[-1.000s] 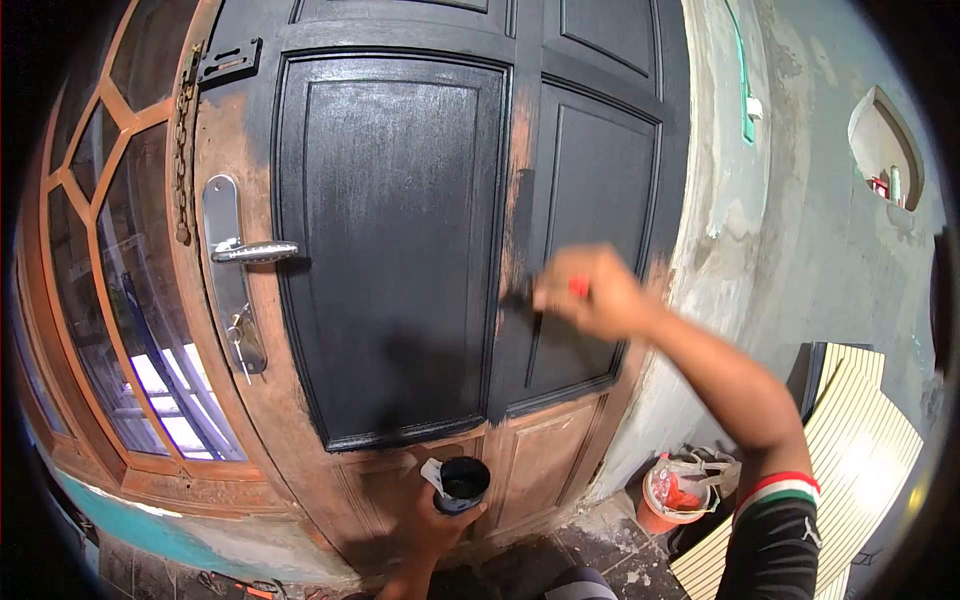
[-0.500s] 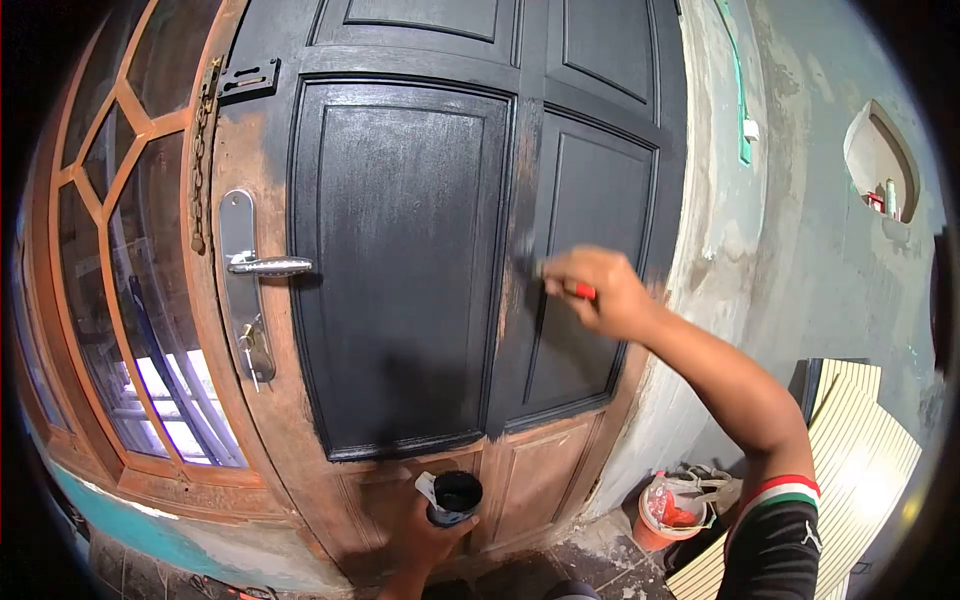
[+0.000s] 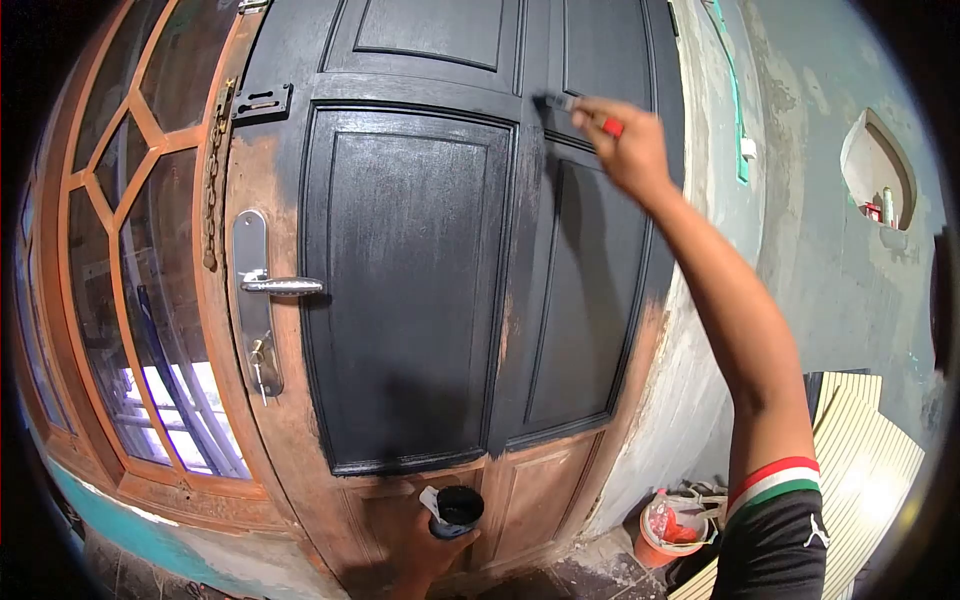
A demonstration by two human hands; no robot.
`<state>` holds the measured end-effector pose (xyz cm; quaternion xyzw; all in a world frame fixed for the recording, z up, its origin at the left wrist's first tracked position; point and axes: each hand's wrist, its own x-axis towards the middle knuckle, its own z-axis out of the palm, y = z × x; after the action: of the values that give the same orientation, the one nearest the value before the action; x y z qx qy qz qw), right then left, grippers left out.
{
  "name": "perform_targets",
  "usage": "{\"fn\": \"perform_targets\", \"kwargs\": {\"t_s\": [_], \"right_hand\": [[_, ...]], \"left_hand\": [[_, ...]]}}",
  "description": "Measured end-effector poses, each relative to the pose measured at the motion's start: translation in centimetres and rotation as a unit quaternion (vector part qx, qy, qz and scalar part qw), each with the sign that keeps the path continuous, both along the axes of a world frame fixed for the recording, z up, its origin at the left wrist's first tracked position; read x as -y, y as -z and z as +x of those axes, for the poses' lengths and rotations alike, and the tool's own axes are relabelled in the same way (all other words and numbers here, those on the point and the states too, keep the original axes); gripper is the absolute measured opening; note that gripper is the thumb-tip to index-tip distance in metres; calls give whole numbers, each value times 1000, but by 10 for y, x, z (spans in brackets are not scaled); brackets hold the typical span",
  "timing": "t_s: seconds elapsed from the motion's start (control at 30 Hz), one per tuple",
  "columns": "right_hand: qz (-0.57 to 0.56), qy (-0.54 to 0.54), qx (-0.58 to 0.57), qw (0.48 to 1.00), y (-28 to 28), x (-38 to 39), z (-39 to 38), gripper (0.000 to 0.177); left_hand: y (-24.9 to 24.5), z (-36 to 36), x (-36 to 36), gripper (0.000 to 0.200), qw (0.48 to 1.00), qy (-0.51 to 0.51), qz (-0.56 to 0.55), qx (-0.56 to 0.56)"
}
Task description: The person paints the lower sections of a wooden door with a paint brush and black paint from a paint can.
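In the head view, my right hand (image 3: 627, 145) is closed round a paintbrush (image 3: 562, 103) with a red handle end. Its dark bristles touch the middle upright of the wooden door (image 3: 410, 290), level with the rail above the middle panels. Black paint covers the upper and middle parts of the door; bare brown wood shows along the bottom, by the handle and in a patch on the upright. Low in front of the door, my left hand (image 3: 430, 550) grips a small cup (image 3: 458, 512) of black paint, with a torn pale label or paper at its rim.
A metal door handle (image 3: 285, 286) with keys in the lock sticks out at left, below a black latch (image 3: 264, 104). An orange bucket (image 3: 665, 540) stands on the floor at right, near striped panels (image 3: 868, 470) against the wall.
My right hand has moved up the middle upright with the paintbrush, from mid-panel height to the upper rail. The view has shifted slightly; my left hand still holds the cup low down.
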<state>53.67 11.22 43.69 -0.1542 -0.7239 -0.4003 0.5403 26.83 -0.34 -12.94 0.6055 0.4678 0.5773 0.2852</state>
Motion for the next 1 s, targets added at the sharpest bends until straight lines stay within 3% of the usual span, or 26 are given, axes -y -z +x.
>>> {"fn": "perform_targets", "kwargs": {"t_s": [0.1,0.17,0.27,0.37,0.5,0.6,0.7,0.83,0.93,1.0], "right_hand": [[-14,31,138,990,84,-2,10,35],[-98,33,200,974,125,25,11,26],[-393,88,252,880,125,63,6,19],[-419,14,214,882,77,42,0,19],[-189,28,120,974,-21,18,-2,24],[-45,-29,-22,998,-35,23,-13,21],[16,53,36,998,14,13,-15,19],[-30,98,156,982,113,22,-10,16],[-240,130,212,938,120,53,-12,18],[-330,58,201,920,94,46,-8,21]], "left_hand": [[5,1,0,72,999,8,18,29],[5,-2,1,72,1000,-3,7,-1],[-4,-2,4,71,1000,-2,20,12],[1,-1,1,71,1000,15,4,25],[1,5,-7,73,997,38,18,63],[-21,8,8,70,996,52,-25,69],[-16,10,7,72,996,42,-32,71],[4,5,-4,74,996,55,2,65],[7,5,-8,74,996,52,26,74],[-1,3,-1,72,996,46,34,68]]}}
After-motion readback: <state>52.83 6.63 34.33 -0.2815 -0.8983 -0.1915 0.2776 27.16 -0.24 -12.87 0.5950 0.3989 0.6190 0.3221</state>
